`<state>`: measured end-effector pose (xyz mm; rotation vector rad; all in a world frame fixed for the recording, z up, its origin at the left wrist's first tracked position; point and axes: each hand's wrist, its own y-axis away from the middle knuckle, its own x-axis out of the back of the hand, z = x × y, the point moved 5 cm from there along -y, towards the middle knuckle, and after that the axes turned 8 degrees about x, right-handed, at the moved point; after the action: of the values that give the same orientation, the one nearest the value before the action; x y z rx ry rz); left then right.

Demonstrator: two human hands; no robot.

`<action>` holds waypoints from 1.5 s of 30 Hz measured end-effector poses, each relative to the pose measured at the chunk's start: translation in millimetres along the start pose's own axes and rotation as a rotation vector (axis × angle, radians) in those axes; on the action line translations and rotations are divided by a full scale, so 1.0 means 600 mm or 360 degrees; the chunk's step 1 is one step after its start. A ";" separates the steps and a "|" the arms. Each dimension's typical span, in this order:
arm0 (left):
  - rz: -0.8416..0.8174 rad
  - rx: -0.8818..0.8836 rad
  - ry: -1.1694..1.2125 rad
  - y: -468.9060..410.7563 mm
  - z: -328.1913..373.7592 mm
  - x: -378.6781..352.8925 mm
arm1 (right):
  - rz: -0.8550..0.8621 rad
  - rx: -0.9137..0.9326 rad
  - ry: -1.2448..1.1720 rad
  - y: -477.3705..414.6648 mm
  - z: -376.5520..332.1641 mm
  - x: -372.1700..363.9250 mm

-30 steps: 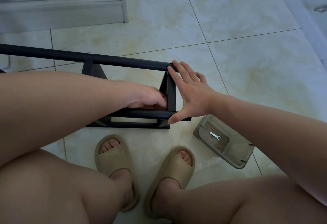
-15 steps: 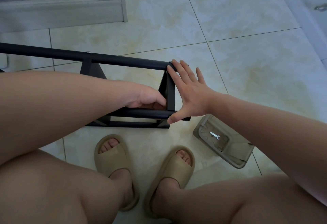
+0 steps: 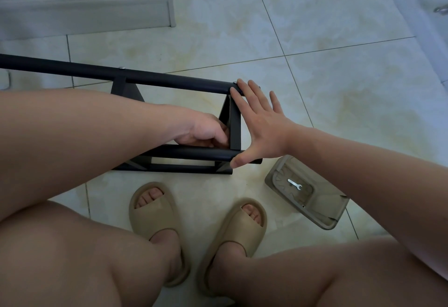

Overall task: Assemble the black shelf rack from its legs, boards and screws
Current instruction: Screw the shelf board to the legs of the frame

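While the rack lies sideways on the floor, long axis left-right, right hand presses flat and open on its right end. Left hand curls inside that end, grip unclear. Wrench is nearer the right hand.

No readable txt, labels, brands or nos. anywhere in view.

The person's arms and legs are bare, as are the left hand and the right hand. On the feet is a pair of matte tan foam slide sandals, each with one broad band and an open toe. A pale sliver of fabric at the right edge may be clothing.
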<state>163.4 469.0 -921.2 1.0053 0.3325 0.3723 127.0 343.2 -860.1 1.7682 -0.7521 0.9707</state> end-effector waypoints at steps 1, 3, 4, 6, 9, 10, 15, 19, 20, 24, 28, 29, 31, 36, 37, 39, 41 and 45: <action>-0.0007 -0.0010 0.0009 -0.001 -0.001 0.000 | 0.0001 0.0001 -0.0002 0.000 0.000 0.000; -0.0017 -0.0028 0.0030 -0.003 -0.003 0.001 | 0.0004 0.0013 -0.0001 0.000 0.000 0.001; -0.0027 -0.0029 0.0043 -0.004 -0.004 0.001 | 0.0006 0.0020 0.0003 0.000 -0.001 0.001; -0.0088 0.0012 0.0060 -0.005 -0.007 -0.003 | 0.0013 0.0030 0.0011 0.000 -0.002 0.001; -0.0190 0.0129 0.0033 -0.002 -0.013 -0.007 | 0.0014 0.0035 0.0011 -0.001 -0.002 0.001; -0.0190 0.0154 0.0014 -0.002 -0.014 -0.006 | 0.0014 0.0034 0.0008 -0.001 -0.002 0.002; -0.0094 0.0110 0.0006 -0.006 -0.004 0.000 | 0.0005 0.0032 0.0005 0.000 -0.003 0.002; -0.0104 0.0084 0.0006 -0.006 0.001 0.000 | 0.0009 0.0034 0.0006 0.000 -0.004 0.000; -0.0114 0.0077 0.0013 -0.006 0.001 0.000 | 0.0011 0.0035 0.0005 0.001 -0.004 0.000; -0.0071 -0.0008 0.0030 -0.007 -0.003 0.000 | 0.0017 0.0036 0.0004 -0.001 -0.002 -0.001; -0.0047 -0.0081 0.0062 -0.010 -0.007 0.000 | 0.0023 0.0041 0.0000 -0.001 0.000 -0.001; -0.0055 -0.0087 0.0072 -0.011 -0.007 -0.001 | 0.0027 0.0043 0.0001 0.000 0.001 -0.002; -0.0069 -0.0089 0.0096 -0.015 -0.008 0.000 | 0.0032 0.0045 0.0000 -0.001 0.000 -0.002; -0.0189 0.0104 0.0007 -0.012 -0.018 -0.003 | 0.0028 0.0045 -0.0007 -0.002 -0.001 -0.001; -0.0209 0.0149 -0.0018 -0.010 -0.019 -0.002 | 0.0027 0.0044 -0.0004 -0.001 0.000 -0.001; -0.0205 0.0188 -0.0032 -0.011 -0.016 0.001 | 0.0023 0.0041 0.0004 -0.001 -0.001 -0.001; -0.0167 0.0175 -0.0024 -0.012 -0.009 0.005 | 0.0020 0.0040 0.0009 -0.001 -0.001 -0.001; -0.0151 0.0187 -0.0045 -0.015 -0.003 0.006 | 0.0018 0.0040 0.0016 -0.001 -0.003 -0.001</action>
<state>167.3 467.8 -930.4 1.1045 0.3784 0.2545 126.7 344.9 -860.2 1.7812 -0.7471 1.0000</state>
